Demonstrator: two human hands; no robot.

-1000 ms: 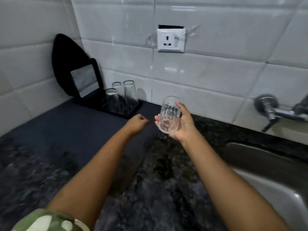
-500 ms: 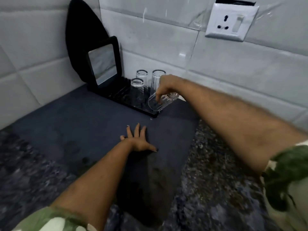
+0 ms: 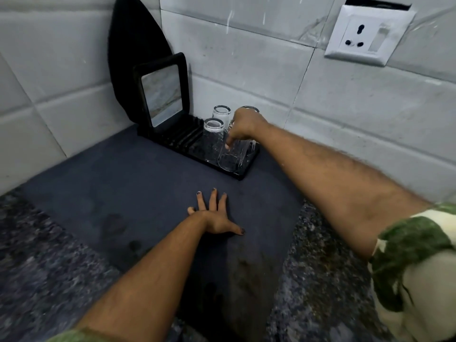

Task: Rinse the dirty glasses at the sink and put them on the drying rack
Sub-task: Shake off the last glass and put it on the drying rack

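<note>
A black ribbed drying rack (image 3: 180, 141) sits in the tiled corner on a dark blue mat (image 3: 128, 188). Three clear glasses stand upside down on it: one at the front left (image 3: 212, 137), one behind it (image 3: 220, 112), and one at the back right (image 3: 250, 109), mostly hidden by my right hand. My right hand (image 3: 243, 128) grips a fourth clear glass (image 3: 232, 159) from above, mouth down, at the rack's front right corner. My left hand (image 3: 214, 215) lies flat on the mat with its fingers spread, holding nothing.
A black-framed mirror (image 3: 161, 91) leans at the rack's back, with a black pointed board (image 3: 134, 45) behind it against the wall. A white wall socket (image 3: 367, 35) is at the upper right. Speckled granite counter (image 3: 320, 280) surrounds the mat. The sink is out of view.
My right hand carried the glass from near the sink to the rack and turned it from tilted to mouth down. My left hand went from loosely closed in the air to flat on the mat.
</note>
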